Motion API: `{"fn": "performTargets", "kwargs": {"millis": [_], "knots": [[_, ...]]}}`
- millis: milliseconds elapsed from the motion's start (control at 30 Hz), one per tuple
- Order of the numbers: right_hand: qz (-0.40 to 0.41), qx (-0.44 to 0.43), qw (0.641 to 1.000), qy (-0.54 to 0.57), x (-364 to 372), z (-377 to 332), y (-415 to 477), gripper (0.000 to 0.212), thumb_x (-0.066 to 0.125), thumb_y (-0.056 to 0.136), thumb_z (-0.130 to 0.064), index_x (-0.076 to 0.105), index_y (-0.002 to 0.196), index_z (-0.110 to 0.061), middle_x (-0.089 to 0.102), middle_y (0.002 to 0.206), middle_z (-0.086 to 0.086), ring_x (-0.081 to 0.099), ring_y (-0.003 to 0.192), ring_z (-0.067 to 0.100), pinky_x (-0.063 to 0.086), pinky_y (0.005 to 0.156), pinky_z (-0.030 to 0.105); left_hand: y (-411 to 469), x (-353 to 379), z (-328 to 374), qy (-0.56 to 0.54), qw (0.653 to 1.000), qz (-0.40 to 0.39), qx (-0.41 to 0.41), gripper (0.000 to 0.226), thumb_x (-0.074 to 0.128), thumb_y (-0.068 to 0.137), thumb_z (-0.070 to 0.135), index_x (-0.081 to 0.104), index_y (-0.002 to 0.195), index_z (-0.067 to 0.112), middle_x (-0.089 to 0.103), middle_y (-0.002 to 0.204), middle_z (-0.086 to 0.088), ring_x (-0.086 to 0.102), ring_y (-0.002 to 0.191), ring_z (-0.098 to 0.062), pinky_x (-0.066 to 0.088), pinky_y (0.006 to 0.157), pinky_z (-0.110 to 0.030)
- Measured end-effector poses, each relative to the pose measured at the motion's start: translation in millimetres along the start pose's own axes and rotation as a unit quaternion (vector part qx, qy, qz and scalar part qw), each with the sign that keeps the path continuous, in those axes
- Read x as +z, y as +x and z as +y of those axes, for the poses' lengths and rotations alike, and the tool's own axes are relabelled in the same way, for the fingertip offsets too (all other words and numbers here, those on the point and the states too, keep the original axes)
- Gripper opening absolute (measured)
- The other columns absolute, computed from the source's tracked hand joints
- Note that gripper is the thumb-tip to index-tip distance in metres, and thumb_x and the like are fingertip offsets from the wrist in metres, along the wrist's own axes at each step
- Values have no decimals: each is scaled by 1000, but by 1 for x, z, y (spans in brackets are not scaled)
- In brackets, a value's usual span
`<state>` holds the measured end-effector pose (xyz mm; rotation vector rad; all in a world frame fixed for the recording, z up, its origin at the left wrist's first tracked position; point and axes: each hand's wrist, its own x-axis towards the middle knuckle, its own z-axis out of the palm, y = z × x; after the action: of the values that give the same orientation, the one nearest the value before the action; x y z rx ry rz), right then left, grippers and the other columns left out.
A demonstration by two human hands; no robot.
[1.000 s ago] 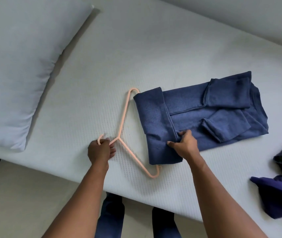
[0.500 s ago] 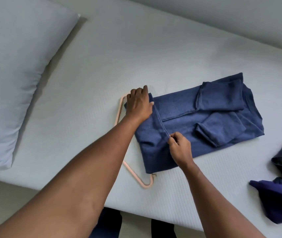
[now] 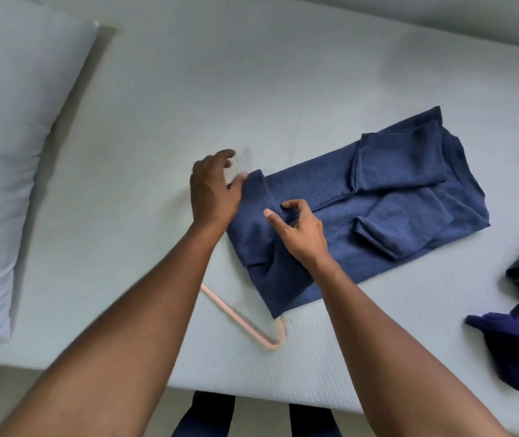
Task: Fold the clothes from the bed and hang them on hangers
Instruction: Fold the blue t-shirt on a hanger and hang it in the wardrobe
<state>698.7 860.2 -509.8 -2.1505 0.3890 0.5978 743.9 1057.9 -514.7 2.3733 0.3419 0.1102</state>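
The folded dark-blue knit sweater [image 3: 362,222] is lying near the front edge of the white bed [image 3: 251,89], partly covering a peach plastic hanger [image 3: 239,320]. My left hand [image 3: 214,190] is touching its turned-over flap with loosely spread fingers [image 3: 225,154]. My right hand [image 3: 302,234] is pinching the flap's edge.

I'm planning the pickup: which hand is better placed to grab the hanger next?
Left, probably. The left hand sits at the sweater's left edge, on the hanger's side. The right hand is busy pinching the sweater's fold.
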Motion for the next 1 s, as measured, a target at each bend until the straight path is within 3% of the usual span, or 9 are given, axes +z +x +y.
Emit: {"fn": "performTargets", "kwargs": {"millis": [100, 167, 200, 300, 400, 500, 633, 800, 1000], "knots": [[-42, 1, 997, -59, 7, -15, 11, 49, 66, 85, -73, 57, 91, -25, 65, 85, -10, 62, 84, 13, 53, 74, 37, -48, -21, -24, 38, 973, 120, -193, 28, 57, 98, 30, 64, 116, 11, 71, 109, -11, 61, 106, -34, 45, 90, -41], [-53, -24, 994, -88, 11, -21, 11, 47, 61, 95, -63, 48, 78, -22, 59, 73, -7, 58, 75, 18, 51, 69, 43, -82, -31, -39, 74, 946, 82, -306, 31, 52, 103, 33, 63, 108, 5, 69, 108, -18, 62, 104, -40, 49, 85, -46], [-50, -34, 994, -92, 12, -23, 9, 47, 59, 98, -60, 45, 75, -22, 56, 70, -7, 56, 72, 17, 50, 67, 45, -98, -32, -45, 99, 944, 46, -310, 31, 52, 103, 34, 64, 104, 5, 70, 103, -18, 63, 99, -40, 51, 82, -47], [-16, -45, 996, -78, 13, -23, -1, 48, 57, 101, -56, 43, 75, -17, 51, 65, -6, 49, 64, 13, 47, 64, 42, -131, -31, -53, 147, 966, -26, -211, 29, 53, 104, 27, 65, 89, 5, 68, 84, -15, 64, 80, -34, 48, 66, -39], [18, -51, 997, -50, 8, -23, -14, 47, 57, 102, -54, 51, 81, -12, 58, 69, 3, 50, 63, 10, 46, 62, 36, -135, -32, -49, 133, 974, -14, -181, 29, 50, 105, 23, 59, 83, 6, 66, 76, -13, 63, 71, -34, 37, 61, -33], [47, -72, 996, -36, -1, -24, -23, 47, 59, 101, -53, 52, 81, -11, 58, 66, 6, 47, 59, 8, 42, 57, 29, -135, -33, -35, 112, 974, -36, -192, 28, 53, 104, 39, 54, 97, 12, 68, 83, -9, 66, 76, -30, 47, 63, -36], [73, -87, 992, -46, -11, -23, -29, 49, 60, 99, -56, 49, 75, -15, 50, 58, -3, 44, 55, 9, 44, 58, 36, -154, -24, -27, 171, 968, -65, -169, 15, 59, 102, 23, 59, 99, 8, 70, 86, -13, 68, 79, -32, 43, 64, -34], [76, -122, 988, -61, -40, -26, -29, 46, 57, 101, -55, 44, 76, -19, 43, 53, -7, 41, 53, 12, 42, 58, 40, -138, -22, -28, 126, 975, -34, -180, 7, 54, 104, 15, 57, 102, 8, 68, 87, -13, 66, 78, -35, 44, 64, -36], [107, -116, 987, -20, -97, -27, -21, 37, 62, 100, -52, 61, 85, -18, 58, 66, 9, 49, 57, 13, 44, 58, 33, -102, -25, -4, 145, 978, -30, -144, 9, 53, 105, 16, 52, 109, 7, 72, 89, -15, 71, 77, -36, 47, 63, -33]]}}
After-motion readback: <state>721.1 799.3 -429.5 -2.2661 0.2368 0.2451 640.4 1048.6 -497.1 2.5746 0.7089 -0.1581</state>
